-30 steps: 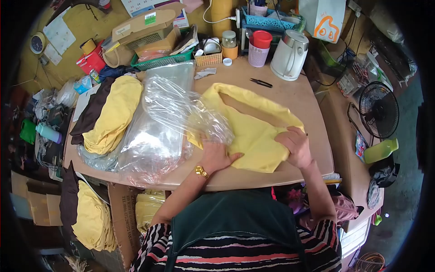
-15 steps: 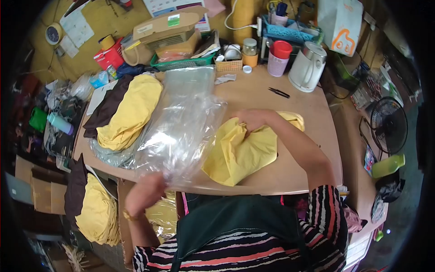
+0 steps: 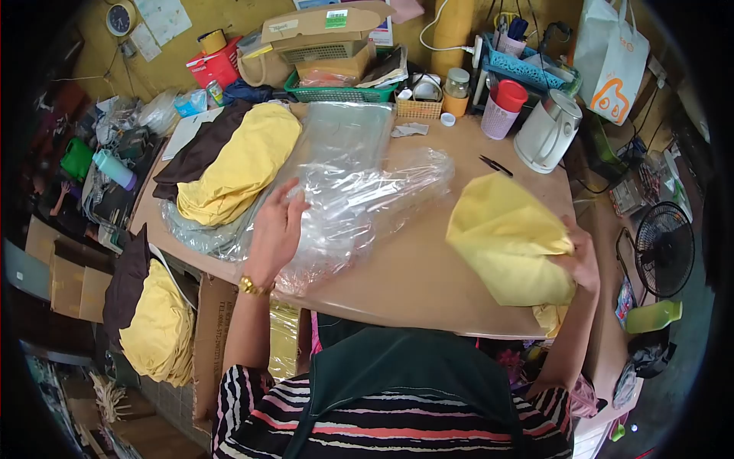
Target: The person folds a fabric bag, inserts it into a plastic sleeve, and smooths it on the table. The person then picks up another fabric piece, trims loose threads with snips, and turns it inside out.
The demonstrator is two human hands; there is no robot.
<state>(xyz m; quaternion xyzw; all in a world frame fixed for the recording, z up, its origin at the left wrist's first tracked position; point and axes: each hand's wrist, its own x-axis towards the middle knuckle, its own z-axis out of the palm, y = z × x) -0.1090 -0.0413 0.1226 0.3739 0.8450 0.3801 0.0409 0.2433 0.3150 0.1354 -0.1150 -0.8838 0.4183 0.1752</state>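
Observation:
My right hand grips a bunched edge of a yellow cloth, raised at the right side of the table and partly blurred by motion. Its lower corner hangs near the table's front edge. My left hand, a gold bracelet at its wrist, has its fingers stretched out over the left part of the clear plastic bags; whether it touches them I cannot tell. Just left of that hand lies a pile of folded yellow fabric beside dark brown fabric.
Small black scissors or snips lie behind the cloth, near a white kettle and a pink cup. Baskets and a cardboard box line the back. More yellow fabric hangs at lower left; a black fan stands right.
My right hand has carried the yellow cloth up and to the right. My left hand has moved up from the table's front edge, fingers now extended. The plastic's right side now spreads farther right.

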